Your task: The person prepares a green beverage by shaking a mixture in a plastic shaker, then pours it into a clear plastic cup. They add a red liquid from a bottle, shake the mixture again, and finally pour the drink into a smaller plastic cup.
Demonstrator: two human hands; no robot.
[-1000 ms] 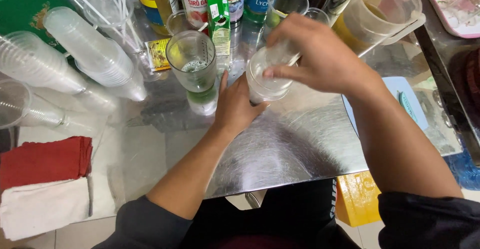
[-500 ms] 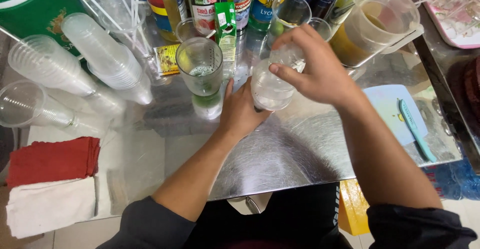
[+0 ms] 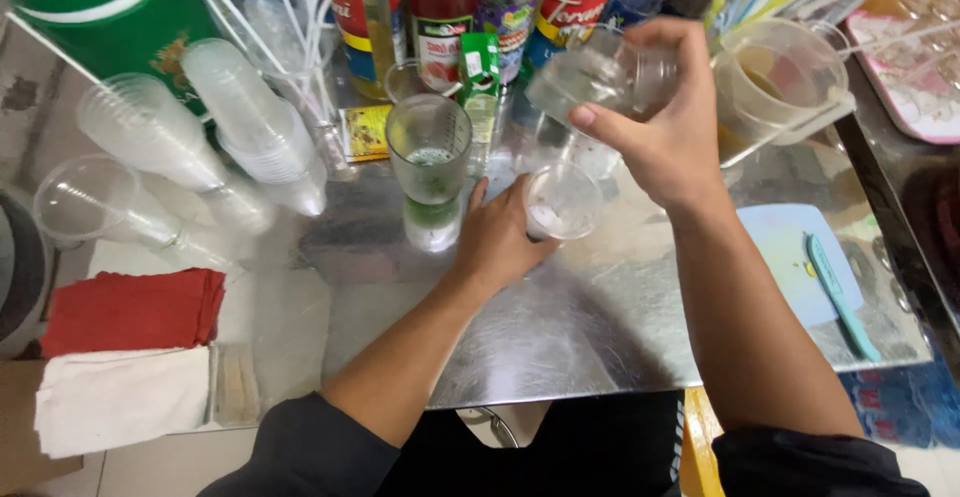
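Observation:
My left hand point(image 3: 503, 240) wraps around a small clear plastic cup point(image 3: 562, 200) standing on the steel table point(image 3: 560, 337); something white lies in the cup's bottom. My right hand point(image 3: 665, 132) holds a clear glass jar point(image 3: 600, 77) tilted on its side above and behind that cup. A tall glass measuring tumbler point(image 3: 430, 157) with a little green liquid stands just left of my left hand.
Syrup bottles point(image 3: 440, 17) line the back. Stacks of clear plastic cups point(image 3: 240, 122) lie at left beside straws. A clear pitcher point(image 3: 780, 82) stands at right. A blue cutting board with a teal knife point(image 3: 840, 292) lies right. Red and white cloths point(image 3: 125, 357) lie lower left.
My right hand lifted the jar up and away from the cup and tilted it. The small cup now shows uncovered in my left hand.

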